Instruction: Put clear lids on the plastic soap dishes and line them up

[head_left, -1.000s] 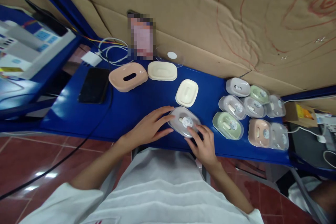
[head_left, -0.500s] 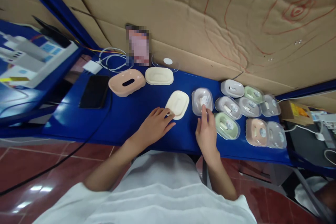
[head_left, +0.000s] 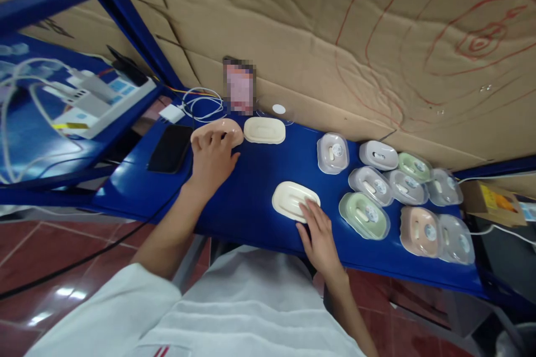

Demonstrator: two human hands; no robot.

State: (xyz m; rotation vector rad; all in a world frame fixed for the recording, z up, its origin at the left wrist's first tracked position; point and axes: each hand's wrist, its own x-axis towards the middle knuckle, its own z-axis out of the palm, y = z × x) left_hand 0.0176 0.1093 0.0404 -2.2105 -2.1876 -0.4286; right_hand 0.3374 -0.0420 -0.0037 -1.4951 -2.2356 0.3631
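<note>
My left hand (head_left: 213, 163) lies over the front of a pink oval shell with a slot (head_left: 230, 125), fingers spread on its top and thumb apart at the side. The fingers cover much of the slot. My right hand (head_left: 320, 237) is at the right end of a cream oval base (head_left: 287, 199), its fingertips over the raised middle and its thumb by the near edge. This base rests on the blue table (head_left: 247, 195). A second cream oval piece (head_left: 264, 130) sits just right of the pink shell.
Clear-covered oval boxes, including a lilac one (head_left: 333, 153), a green one (head_left: 364, 216) and a pink one (head_left: 420, 231), group at the right. A black phone (head_left: 171, 149), a charger with white cable (head_left: 172, 113) and a power strip (head_left: 121, 106) lie left. Cardboard (head_left: 301, 39) walls the back.
My left hand has left the cream base and moved left onto the pink shell. My right hand has gone from the lilac box to the cream base, which is now turned lengthwise and nearer me.
</note>
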